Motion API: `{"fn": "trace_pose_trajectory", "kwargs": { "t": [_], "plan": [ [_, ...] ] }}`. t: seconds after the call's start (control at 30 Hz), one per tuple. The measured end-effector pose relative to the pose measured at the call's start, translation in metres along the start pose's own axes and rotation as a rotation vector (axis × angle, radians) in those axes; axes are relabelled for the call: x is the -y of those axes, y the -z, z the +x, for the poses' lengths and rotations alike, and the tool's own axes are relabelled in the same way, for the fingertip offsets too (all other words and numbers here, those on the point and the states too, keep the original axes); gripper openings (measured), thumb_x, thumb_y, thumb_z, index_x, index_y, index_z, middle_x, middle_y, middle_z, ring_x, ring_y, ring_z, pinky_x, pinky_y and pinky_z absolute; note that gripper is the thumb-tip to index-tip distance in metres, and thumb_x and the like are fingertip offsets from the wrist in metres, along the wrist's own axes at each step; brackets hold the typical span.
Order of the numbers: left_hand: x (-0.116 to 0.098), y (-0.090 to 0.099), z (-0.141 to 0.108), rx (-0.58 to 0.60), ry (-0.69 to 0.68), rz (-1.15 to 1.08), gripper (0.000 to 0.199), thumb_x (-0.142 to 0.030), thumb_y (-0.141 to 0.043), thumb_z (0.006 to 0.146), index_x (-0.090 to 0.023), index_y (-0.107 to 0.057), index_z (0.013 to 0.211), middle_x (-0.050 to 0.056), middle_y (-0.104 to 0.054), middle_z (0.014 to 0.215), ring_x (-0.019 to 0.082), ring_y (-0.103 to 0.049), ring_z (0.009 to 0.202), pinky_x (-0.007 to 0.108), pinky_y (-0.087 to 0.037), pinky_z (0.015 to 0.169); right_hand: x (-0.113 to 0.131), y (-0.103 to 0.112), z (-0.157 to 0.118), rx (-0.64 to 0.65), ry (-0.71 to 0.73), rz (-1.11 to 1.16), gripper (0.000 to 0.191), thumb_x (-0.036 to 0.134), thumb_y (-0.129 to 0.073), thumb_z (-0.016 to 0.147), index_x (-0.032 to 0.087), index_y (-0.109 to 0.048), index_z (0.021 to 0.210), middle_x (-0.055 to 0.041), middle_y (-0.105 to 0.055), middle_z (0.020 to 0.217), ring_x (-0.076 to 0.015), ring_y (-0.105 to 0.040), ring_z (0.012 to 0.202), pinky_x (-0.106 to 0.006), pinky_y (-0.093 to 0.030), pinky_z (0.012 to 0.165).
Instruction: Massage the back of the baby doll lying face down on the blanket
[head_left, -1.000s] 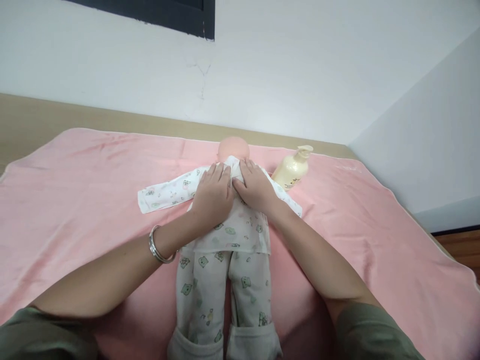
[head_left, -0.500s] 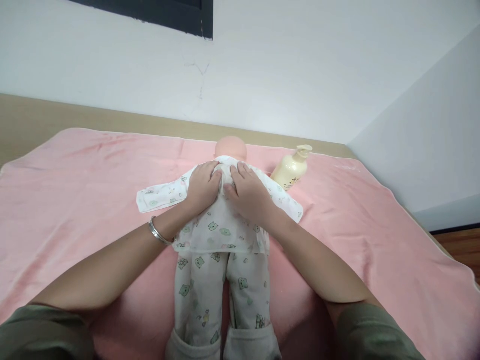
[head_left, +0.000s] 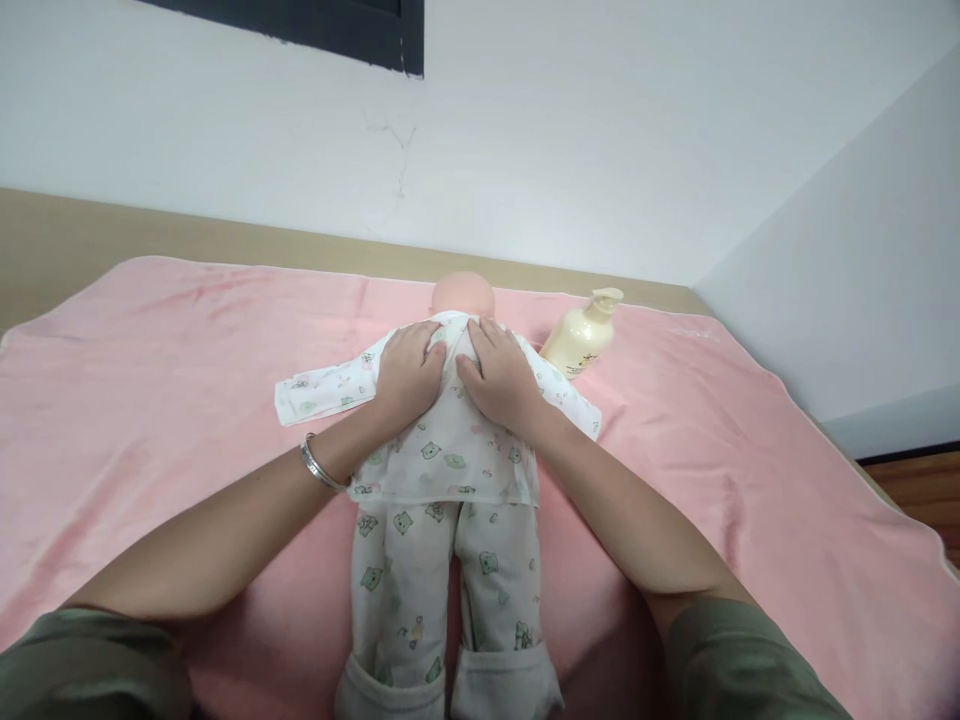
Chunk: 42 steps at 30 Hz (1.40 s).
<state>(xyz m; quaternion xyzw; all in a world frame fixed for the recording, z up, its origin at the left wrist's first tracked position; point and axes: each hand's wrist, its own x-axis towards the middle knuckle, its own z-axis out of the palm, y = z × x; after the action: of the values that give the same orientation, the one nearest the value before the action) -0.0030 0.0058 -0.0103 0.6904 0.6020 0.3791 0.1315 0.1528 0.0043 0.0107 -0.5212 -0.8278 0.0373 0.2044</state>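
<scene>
A baby doll (head_left: 463, 293) lies in the middle, its bald head away from me and no face showing. It wears a white printed top (head_left: 450, 470) and matching printed trousers (head_left: 412, 580) with turned-up cuffs. My left hand (head_left: 410, 372) rests flat on the left upper part of the top, fingers extended, a silver bangle (head_left: 319, 462) at that wrist. On the right upper part lies my right hand (head_left: 501, 380), also flat with its fingers stretched toward the doll's head. Between the two hands runs a narrow strip of cloth. Both sleeves spread outward.
A cream pump bottle (head_left: 581, 335) stands or leans just beyond the doll's right sleeve. Pink cloth (head_left: 187, 400) covers the surface beneath, with a wooden edge (head_left: 90, 225) along the white wall at the back. A dark frame (head_left: 352, 30) is on the wall above.
My right hand has shifted slightly outward, widening the strip of cloth between the hands, and its thumb has moved. My left hand stays nearly in place on the top.
</scene>
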Motion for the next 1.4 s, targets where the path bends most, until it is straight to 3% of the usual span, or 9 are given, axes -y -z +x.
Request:
{"fn": "trace_pose_trajectory", "kwargs": {
  "t": [0.3,0.4,0.6,0.73,0.87,0.97,1.1,1.23,1.4],
  "plan": [
    [-0.025,0.011,-0.015,0.094,-0.198,0.192,0.042,-0.024,-0.025,0.097,-0.010,-0.062,0.112,0.020,-0.065,0.125,0.031,-0.057,0.126,0.049,-0.041,0.119,-0.005,0.021,0.000,0.122,0.176,-0.152,0.054,0.029,-0.033,0.101,-0.001,-0.047,0.143,-0.0255,-0.055,0.146,-0.0373,-0.050,0.138,-0.054,-0.042,0.117],
    [-0.023,0.018,-0.004,0.181,-0.123,0.160,0.038,-0.024,-0.025,0.097,-0.015,-0.062,0.100,0.017,-0.068,0.113,0.028,-0.063,0.111,0.046,-0.049,0.107,0.007,0.023,-0.010,0.102,0.192,-0.190,0.049,0.024,-0.033,0.100,-0.002,-0.054,0.135,-0.0260,-0.061,0.135,-0.0373,-0.055,0.129,-0.053,-0.044,0.113],
    [-0.015,0.026,0.015,0.300,0.036,0.186,0.038,-0.030,-0.024,0.099,-0.019,-0.059,0.086,0.011,-0.072,0.101,0.025,-0.064,0.091,0.039,-0.050,0.085,0.009,0.023,-0.013,0.085,0.231,-0.178,0.054,0.026,-0.037,0.100,-0.003,-0.047,0.144,-0.0282,-0.054,0.146,-0.0386,-0.049,0.139,-0.055,-0.041,0.118],
    [-0.021,0.021,0.001,0.207,-0.095,0.318,0.036,-0.025,-0.025,0.098,-0.016,-0.060,0.092,0.015,-0.070,0.100,0.027,-0.064,0.096,0.041,-0.050,0.089,-0.010,0.023,0.005,0.174,0.136,-0.067,0.059,0.036,-0.039,0.102,-0.001,-0.044,0.147,-0.0243,-0.047,0.155,-0.0367,-0.043,0.147,-0.052,-0.038,0.122],
    [-0.029,0.017,-0.015,0.112,-0.227,0.366,0.034,-0.023,-0.029,0.098,-0.014,-0.062,0.097,0.016,-0.069,0.105,0.029,-0.063,0.105,0.043,-0.049,0.096,-0.019,0.018,0.013,0.137,0.072,-0.059,0.060,0.038,-0.036,0.104,-0.002,-0.043,0.147,-0.0254,-0.047,0.155,-0.0378,-0.042,0.147,-0.054,-0.037,0.121],
    [-0.029,0.019,-0.011,0.148,-0.154,0.346,0.031,-0.022,-0.032,0.097,-0.015,-0.063,0.099,0.015,-0.070,0.109,0.028,-0.064,0.109,0.041,-0.049,0.098,-0.012,0.015,0.007,0.094,0.074,-0.089,0.053,0.034,-0.036,0.103,-0.001,-0.050,0.139,-0.0256,-0.057,0.145,-0.0380,-0.052,0.137,-0.054,-0.042,0.116],
    [-0.019,0.023,0.008,0.234,0.004,0.285,0.027,-0.028,-0.035,0.096,-0.018,-0.060,0.094,0.011,-0.071,0.106,0.026,-0.065,0.096,0.038,-0.050,0.086,0.007,0.013,-0.012,0.024,0.164,-0.169,0.046,0.028,-0.036,0.102,-0.001,-0.056,0.131,-0.0260,-0.064,0.133,-0.0381,-0.058,0.126,-0.052,-0.047,0.110],
    [-0.011,0.020,0.012,0.233,-0.045,0.259,0.031,-0.031,-0.030,0.098,-0.019,-0.056,0.086,0.011,-0.070,0.094,0.024,-0.062,0.085,0.037,-0.048,0.077,0.017,0.009,-0.022,-0.057,0.183,-0.223,0.048,0.022,-0.035,0.100,-0.007,-0.053,0.134,-0.0301,-0.059,0.137,-0.0391,-0.054,0.131,-0.053,-0.042,0.116],
    [-0.020,0.008,-0.012,0.079,-0.225,0.407,0.042,-0.022,-0.025,0.098,-0.007,-0.061,0.112,0.021,-0.068,0.118,0.033,-0.061,0.113,0.047,-0.048,0.101,-0.003,0.012,0.003,0.061,0.076,-0.005,0.039,0.025,-0.039,0.098,0.004,-0.061,0.124,-0.0211,-0.065,0.132,-0.0331,-0.058,0.127,-0.049,-0.047,0.112]
  ]
}}
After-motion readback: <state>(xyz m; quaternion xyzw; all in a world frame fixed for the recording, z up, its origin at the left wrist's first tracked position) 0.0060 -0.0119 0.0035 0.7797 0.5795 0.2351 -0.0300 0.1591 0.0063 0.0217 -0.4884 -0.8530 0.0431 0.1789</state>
